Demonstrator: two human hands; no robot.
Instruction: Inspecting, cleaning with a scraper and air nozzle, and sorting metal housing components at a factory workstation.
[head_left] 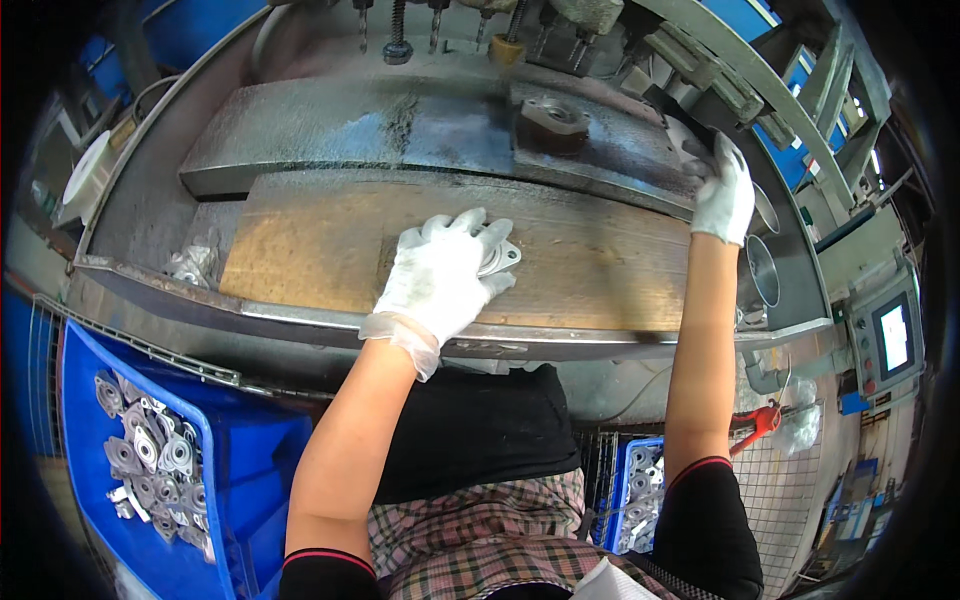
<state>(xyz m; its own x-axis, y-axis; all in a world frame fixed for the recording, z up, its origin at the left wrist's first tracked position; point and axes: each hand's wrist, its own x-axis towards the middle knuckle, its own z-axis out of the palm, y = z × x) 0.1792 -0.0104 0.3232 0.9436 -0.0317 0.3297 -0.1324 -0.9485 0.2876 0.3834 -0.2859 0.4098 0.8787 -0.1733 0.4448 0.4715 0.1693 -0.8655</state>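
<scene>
My left hand (pixel 440 270), in a white glove, rests over the wooden board. Its fingers curl round a silver metal flange (pixel 510 254), whose eared end with a hole shows beyond them; the palm hides the rest. Farther off to the right, my gloved right hand (pixel 724 195) is closed on a long dark tool (pixel 682 118) of a kind I cannot make out. That tool slants up and left, close to the fixture block. A flange-shaped metal piece (pixel 555 118) with a dark round centre sits on the fixture, left of the right hand.
Drill bits (pixel 436 28) and spindles hang above the far side. A metal rim (pixel 290 318) borders the wooden board (pixel 320 240). Blue bins of metal parts stand below, one at left (pixel 225 440) and one at right (pixel 625 470). A control panel (pixel 885 335) stands at right.
</scene>
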